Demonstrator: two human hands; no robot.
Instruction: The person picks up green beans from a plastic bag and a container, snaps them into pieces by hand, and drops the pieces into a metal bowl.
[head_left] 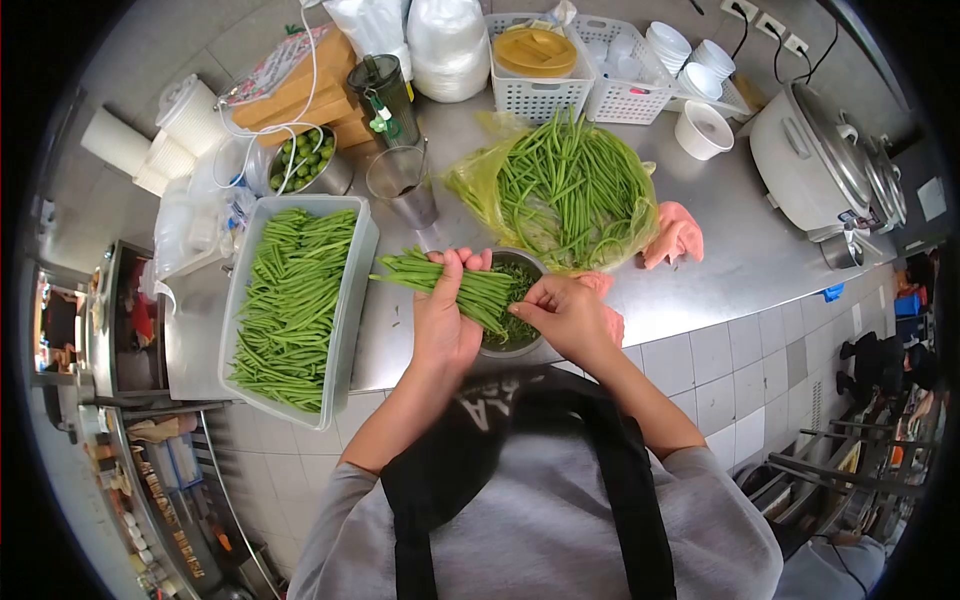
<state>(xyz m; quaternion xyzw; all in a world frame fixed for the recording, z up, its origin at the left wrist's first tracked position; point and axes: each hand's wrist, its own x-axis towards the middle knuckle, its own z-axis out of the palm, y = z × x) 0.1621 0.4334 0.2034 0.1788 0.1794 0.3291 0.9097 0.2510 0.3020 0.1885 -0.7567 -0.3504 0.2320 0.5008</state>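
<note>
My left hand (447, 312) is wrapped round a bunch of green beans (470, 287), their ends pointing right. At those ends, the fingers of my right hand (565, 315) are pinched together; what they grip, if anything, is too small to make out. Both hands are over a round metal bowl (530, 348) holding small green trimmings. To the left is a clear plastic tub (340, 350) filled with green beans. Beyond my hands, more long beans lie in an open yellow plastic bag (478, 185). A pink cloth (675, 236) lies at the bag's right side.
On the steel counter (700, 295) stand a clear pitcher (402, 190), a pot of small green fruits (310, 165) and a white tub (703, 131). White baskets (545, 97) line the back. A large cooker (805, 150) is at right. Another person (880, 365) is far right.
</note>
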